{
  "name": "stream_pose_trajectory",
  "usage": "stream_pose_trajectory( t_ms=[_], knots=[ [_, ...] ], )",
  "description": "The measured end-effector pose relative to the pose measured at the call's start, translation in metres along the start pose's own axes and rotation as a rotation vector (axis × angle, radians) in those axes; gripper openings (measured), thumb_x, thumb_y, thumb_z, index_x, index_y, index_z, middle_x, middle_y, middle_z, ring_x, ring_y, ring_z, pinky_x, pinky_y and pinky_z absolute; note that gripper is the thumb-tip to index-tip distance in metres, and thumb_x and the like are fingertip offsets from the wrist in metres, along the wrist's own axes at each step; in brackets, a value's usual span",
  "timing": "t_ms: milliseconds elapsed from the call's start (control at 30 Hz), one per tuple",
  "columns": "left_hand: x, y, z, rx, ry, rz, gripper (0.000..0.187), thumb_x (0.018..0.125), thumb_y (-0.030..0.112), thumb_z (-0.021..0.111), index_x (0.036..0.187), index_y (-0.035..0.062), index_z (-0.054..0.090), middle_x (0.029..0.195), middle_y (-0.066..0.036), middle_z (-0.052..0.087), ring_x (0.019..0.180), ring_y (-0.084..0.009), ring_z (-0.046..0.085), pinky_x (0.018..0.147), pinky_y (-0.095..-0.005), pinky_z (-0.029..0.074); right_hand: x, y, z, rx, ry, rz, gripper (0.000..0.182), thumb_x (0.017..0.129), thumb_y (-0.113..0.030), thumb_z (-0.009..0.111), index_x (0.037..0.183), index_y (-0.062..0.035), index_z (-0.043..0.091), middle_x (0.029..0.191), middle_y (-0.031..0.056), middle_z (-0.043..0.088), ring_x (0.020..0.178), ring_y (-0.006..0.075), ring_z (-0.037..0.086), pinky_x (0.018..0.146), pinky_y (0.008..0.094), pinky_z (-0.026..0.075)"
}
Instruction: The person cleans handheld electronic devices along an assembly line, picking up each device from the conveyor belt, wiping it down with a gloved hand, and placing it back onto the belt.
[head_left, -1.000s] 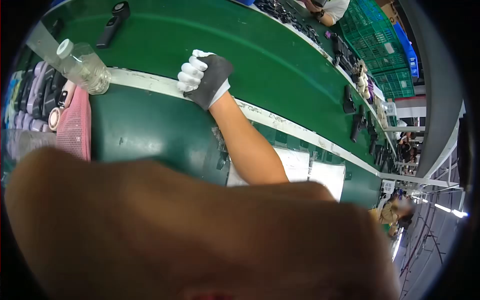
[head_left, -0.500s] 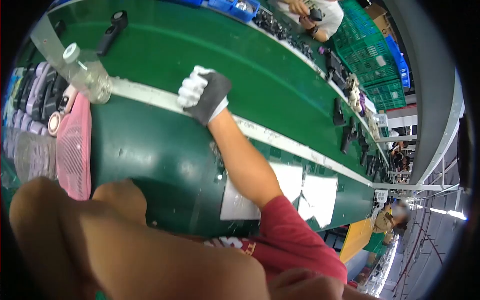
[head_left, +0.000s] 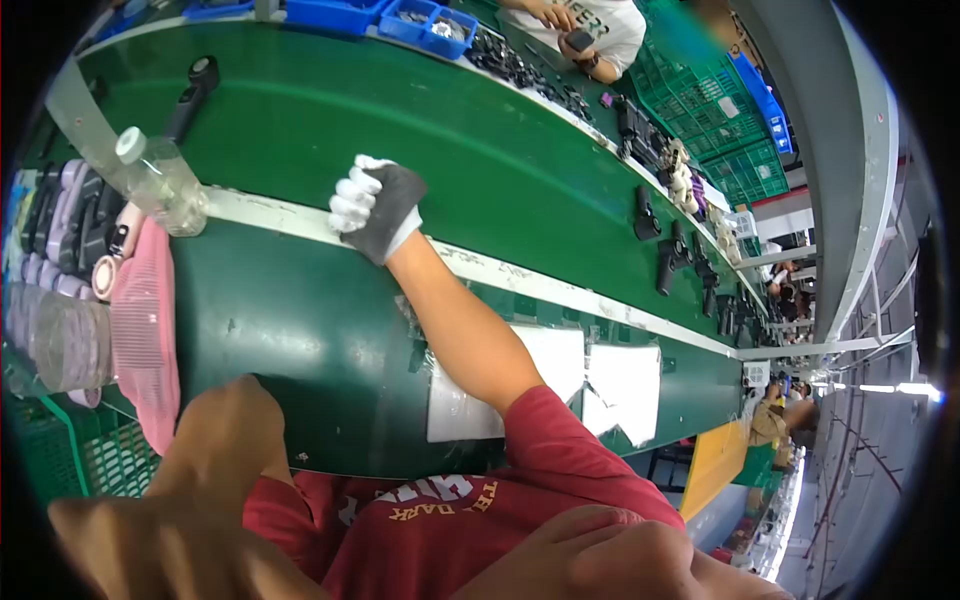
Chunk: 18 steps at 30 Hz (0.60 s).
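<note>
My right hand (head_left: 380, 208), in a grey glove with white fingers, is curled into a fist at the white rail (head_left: 560, 290) between the dark green table and the brighter green belt. No object shows in it. Below that forearm lie white sheets (head_left: 620, 392) under clear film. My left arm is bent, its bare forearm near the table's front edge. My left hand (head_left: 160, 545) seems to be the large blurred shape close to the camera at lower left; its fingers cannot be made out.
A clear capped bottle (head_left: 170, 200) stands at left by a pink mesh basket (head_left: 142, 330) and stacked handheld devices (head_left: 70, 215). A black round-headed device (head_left: 190, 98) lies on the belt. Across it, a person handles a dark item (head_left: 577, 41) near blue bins (head_left: 447, 30).
The camera view has shifted, showing more of my red shirt and a green crate at lower left. My left arm has moved lower in the picture. The gloved fist stays by the rail.
</note>
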<state>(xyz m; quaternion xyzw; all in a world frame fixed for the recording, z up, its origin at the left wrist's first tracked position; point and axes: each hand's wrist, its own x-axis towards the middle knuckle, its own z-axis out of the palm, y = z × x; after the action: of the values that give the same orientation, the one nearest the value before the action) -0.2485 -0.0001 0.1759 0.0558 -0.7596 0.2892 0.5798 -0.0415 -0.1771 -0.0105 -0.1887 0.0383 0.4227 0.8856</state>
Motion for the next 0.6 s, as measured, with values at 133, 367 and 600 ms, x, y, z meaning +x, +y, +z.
stream_pose_trajectory(
  t_ms=[133,367,600],
  knots=[
    [0.011,-0.018,-0.002,0.119,0.055,-0.176,0.009,0.093,0.011,0.061,0.097,0.0098,0.069,0.091,0.0,0.064,0.073,-0.0134,0.058,0.065,-0.0325,0.044,0.004,-0.003,-0.007,0.011,-0.09,0.029,0.042,0.093,-0.028,0.044,0.054,-0.0214,0.032,0.049,-0.0039,0.025,0.042,0.0147,0.027,0.043,0.0319,0.021],
    [0.021,-0.045,0.036,0.666,0.429,-0.523,0.018,0.092,0.013,0.069,0.106,0.0216,0.074,0.081,0.002,0.063,0.066,-0.0143,0.054,0.074,-0.0364,0.042,0.007,0.001,-0.007,-0.047,-0.149,0.005,0.039,0.094,-0.024,0.045,0.056,-0.0207,0.036,0.048,-0.0042,0.028,0.042,0.0135,0.029,0.043,0.0311,0.023],
    [0.003,-0.065,0.039,0.608,0.392,-0.578,0.016,0.094,0.014,0.066,0.109,0.0161,0.071,0.086,-0.001,0.065,0.068,-0.0182,0.058,0.07,-0.0363,0.045,-0.004,0.007,0.009,-0.082,-0.14,0.047,0.044,0.097,-0.027,0.044,0.055,-0.0186,0.034,0.049,-0.0017,0.028,0.043,0.0162,0.028,0.046,0.0331,0.025]
  ],
)
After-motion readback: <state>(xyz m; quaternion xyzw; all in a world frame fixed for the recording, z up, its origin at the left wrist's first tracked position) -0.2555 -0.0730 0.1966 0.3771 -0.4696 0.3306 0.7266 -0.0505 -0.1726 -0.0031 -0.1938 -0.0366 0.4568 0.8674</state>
